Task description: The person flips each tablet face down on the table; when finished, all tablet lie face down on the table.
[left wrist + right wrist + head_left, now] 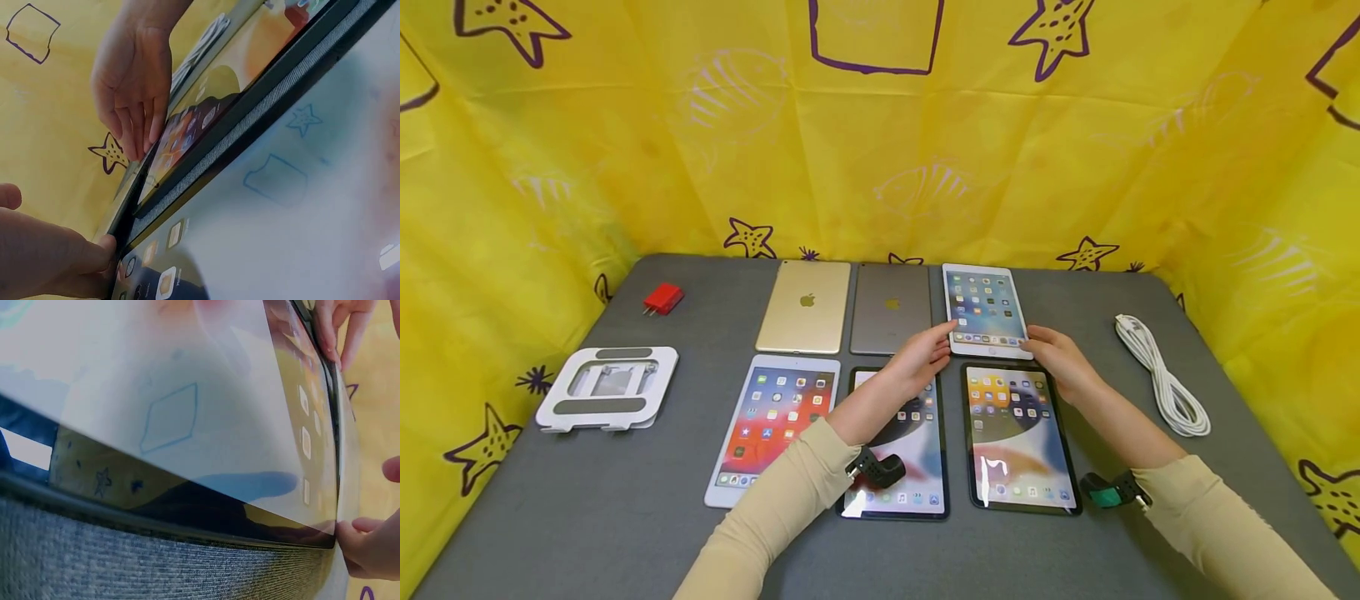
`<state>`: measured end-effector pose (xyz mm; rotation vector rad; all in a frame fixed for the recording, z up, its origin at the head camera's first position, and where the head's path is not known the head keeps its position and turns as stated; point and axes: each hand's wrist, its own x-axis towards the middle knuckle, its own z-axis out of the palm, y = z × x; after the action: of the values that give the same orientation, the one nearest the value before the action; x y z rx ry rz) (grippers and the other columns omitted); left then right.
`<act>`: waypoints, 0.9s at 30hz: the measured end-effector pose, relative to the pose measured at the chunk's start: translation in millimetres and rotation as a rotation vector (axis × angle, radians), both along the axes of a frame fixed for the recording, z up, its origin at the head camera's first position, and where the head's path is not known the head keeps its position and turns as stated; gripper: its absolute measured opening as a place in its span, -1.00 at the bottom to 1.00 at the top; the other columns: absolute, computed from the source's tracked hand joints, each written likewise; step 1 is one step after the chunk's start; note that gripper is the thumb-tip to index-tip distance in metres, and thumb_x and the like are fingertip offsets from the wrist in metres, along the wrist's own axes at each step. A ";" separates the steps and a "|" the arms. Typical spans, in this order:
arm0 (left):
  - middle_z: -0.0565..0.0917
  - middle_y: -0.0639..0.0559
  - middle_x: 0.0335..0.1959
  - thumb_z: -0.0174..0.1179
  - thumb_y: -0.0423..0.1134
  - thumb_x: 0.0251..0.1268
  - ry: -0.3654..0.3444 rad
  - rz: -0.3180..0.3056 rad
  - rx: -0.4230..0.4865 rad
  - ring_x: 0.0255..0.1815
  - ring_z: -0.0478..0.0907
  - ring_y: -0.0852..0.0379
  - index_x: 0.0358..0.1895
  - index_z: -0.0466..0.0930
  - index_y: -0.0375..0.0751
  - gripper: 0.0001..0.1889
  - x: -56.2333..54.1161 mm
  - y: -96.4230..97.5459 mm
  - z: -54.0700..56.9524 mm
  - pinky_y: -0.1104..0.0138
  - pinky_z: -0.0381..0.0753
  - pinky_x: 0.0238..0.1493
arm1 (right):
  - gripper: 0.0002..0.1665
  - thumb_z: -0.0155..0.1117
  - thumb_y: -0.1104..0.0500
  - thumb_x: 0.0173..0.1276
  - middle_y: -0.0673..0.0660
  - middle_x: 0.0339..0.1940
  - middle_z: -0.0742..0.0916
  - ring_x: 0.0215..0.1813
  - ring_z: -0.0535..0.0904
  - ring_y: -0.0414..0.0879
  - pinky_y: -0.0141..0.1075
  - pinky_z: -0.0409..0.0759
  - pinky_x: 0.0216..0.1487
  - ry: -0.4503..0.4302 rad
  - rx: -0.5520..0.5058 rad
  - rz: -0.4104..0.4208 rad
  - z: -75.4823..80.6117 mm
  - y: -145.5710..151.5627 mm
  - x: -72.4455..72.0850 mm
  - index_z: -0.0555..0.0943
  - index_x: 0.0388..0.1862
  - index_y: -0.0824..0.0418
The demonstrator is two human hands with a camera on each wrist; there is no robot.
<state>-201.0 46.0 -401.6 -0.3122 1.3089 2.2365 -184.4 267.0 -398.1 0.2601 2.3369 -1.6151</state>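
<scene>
A white-framed tablet (985, 304) lies screen up at the back right, showing a blue home screen with rows of icons. My left hand (919, 358) holds its lower left edge, thumb over the rim and fingers beside it. At the lower right corner my right hand (1063, 362) grips the same tablet, its thumb on the screen's border. In front lie two dark-framed tablets, a right one (1022, 437) under the right wrist and a middle one (925, 467) partly hidden by my left forearm. Both wrist views show the hands facing each other across the tablet edges.
Left of the hands lie a grey tablet (891, 304) and a gold tablet (805, 304), backs up, and a white tablet (775, 417) with a red screen. Further left are a white stand (604, 406) and a red charger (663, 298). A coiled white cable (1161, 375) lies right.
</scene>
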 end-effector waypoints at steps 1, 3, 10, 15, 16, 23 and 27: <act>0.15 -0.29 0.36 0.12 -0.19 0.43 0.003 -0.001 -0.003 0.37 0.13 -0.11 0.42 0.04 -0.48 -0.32 -0.5 0.4 0.1 0.18 0.15 0.43 | -0.24 -0.04 0.17 0.50 0.46 0.40 0.32 0.19 0.38 0.12 -0.39 0.47 -0.02 -0.003 0.008 0.001 0.4 -0.3 -0.4 -0.04 0.52 0.47; 0.19 -0.25 0.29 0.10 -0.20 0.45 0.016 -0.010 -0.017 0.31 0.16 -0.07 0.40 0.08 -0.49 -0.36 -1.3 1.0 0.2 0.19 0.17 0.42 | -0.25 -0.06 0.17 0.51 0.46 0.41 0.30 0.22 0.34 0.14 -0.31 0.44 0.08 -0.006 0.022 0.004 1.0 -1.2 -1.2 -0.03 0.52 0.47; 0.36 -0.24 0.21 -0.03 -0.23 0.53 0.196 -0.081 -0.172 0.14 0.31 -0.01 0.37 0.22 -0.52 -0.49 -2.1 -0.5 -0.8 0.19 0.30 0.36 | -0.26 -0.07 0.16 0.52 0.46 0.44 0.26 0.29 0.28 0.20 -0.07 0.33 0.29 -0.018 0.020 0.014 0.4 -6.2 -2.4 -0.03 0.52 0.46; 0.37 -0.23 0.38 -0.04 -0.16 0.54 0.413 -0.140 -0.445 0.32 0.36 -0.11 0.45 0.21 -0.37 -0.46 3.5 -7.1 -0.4 0.13 0.33 0.35 | -0.26 -0.06 0.13 0.53 0.45 0.39 0.32 0.08 0.47 0.10 -0.24 0.53 0.00 -0.014 -0.003 0.024 -0.9 -11.8 -1.8 -0.01 0.54 0.41; 0.35 -0.21 0.40 -0.03 -0.15 0.54 0.451 -0.149 -0.493 0.37 0.33 -0.10 0.45 0.20 -0.34 -0.45 4.7 -8.6 -0.1 0.12 0.31 0.36 | -0.26 -0.06 0.11 0.53 0.44 0.39 0.32 0.06 0.48 0.10 -0.25 0.55 -0.05 -0.023 -0.008 0.023 -0.8 -13.5 -1.6 -0.01 0.55 0.38; 0.36 -0.15 0.40 0.03 -0.16 0.50 0.573 -0.126 -0.653 0.32 0.40 -0.04 0.47 0.21 -0.23 -0.45 11.8 -14.1 5.9 0.15 0.43 0.26 | -0.28 -0.07 0.13 0.54 0.42 0.43 0.27 0.25 0.32 0.22 -0.05 0.41 0.19 -0.022 0.000 0.021 -1.9 -25.8 -3.7 0.02 0.55 0.36; 0.53 -0.12 0.24 0.07 -0.16 0.45 0.631 -0.069 -0.700 0.12 0.54 0.02 0.44 0.28 -0.19 -0.46 14.5 -15.5 8.9 0.20 0.55 0.06 | -0.30 -0.07 0.15 0.53 0.42 0.44 0.26 0.30 0.27 0.21 -0.02 0.30 0.30 -0.005 -0.009 0.033 -2.2 -33.5 -6.1 0.05 0.53 0.39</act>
<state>-186.5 30.5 -392.6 0.2279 2.3784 1.7980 -190.5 233.5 -400.3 0.2217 2.3172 -1.6080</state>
